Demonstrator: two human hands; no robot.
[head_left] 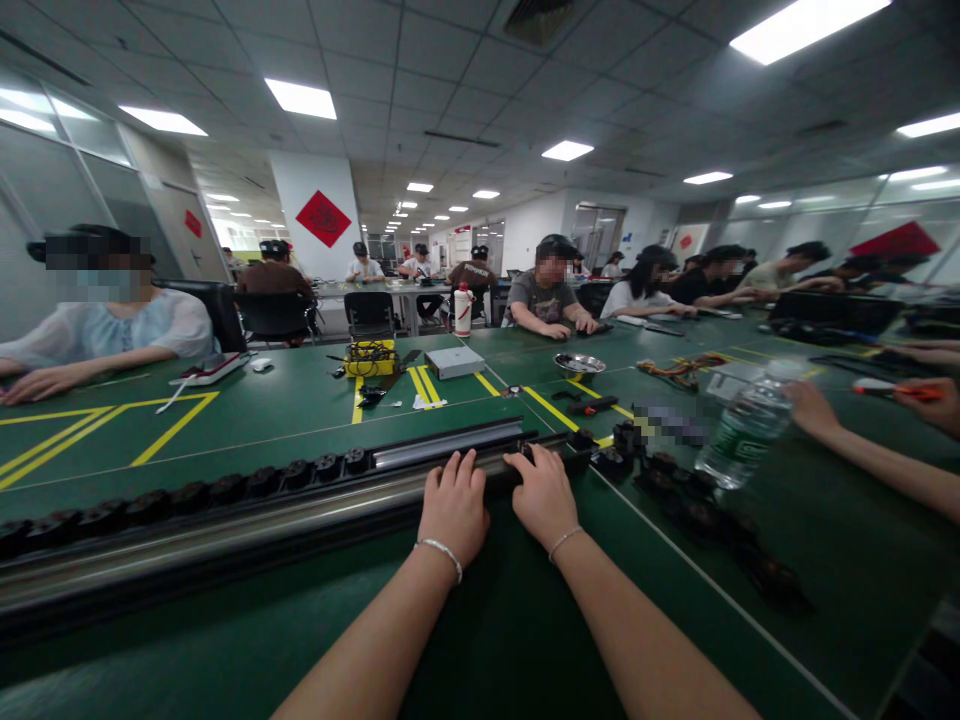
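Observation:
A long black rail (300, 517) with a shiny metal face runs from the left edge to the table's middle. My left hand (454, 510) lies on it near the right end, fingers stretched forward. Just to the right, my right hand (546, 500) is at the rail's end, thumb and forefinger closing around a small black part (526, 452); the fingers partly hide it. Behind the rail's metal face, a row of black round parts (229, 488) sits in the track. More dark, blurred parts (720, 520) form a chain on the table to the right.
The green table (300, 640) carries yellow tape lines. A water bottle (742, 430) stands at right beside a co-worker's hand (814, 410); another hand holds an orange tool (915, 393). Farther back are a metal bowl (579, 365), a grey box (455, 362) and a yellow box with cables (371, 357).

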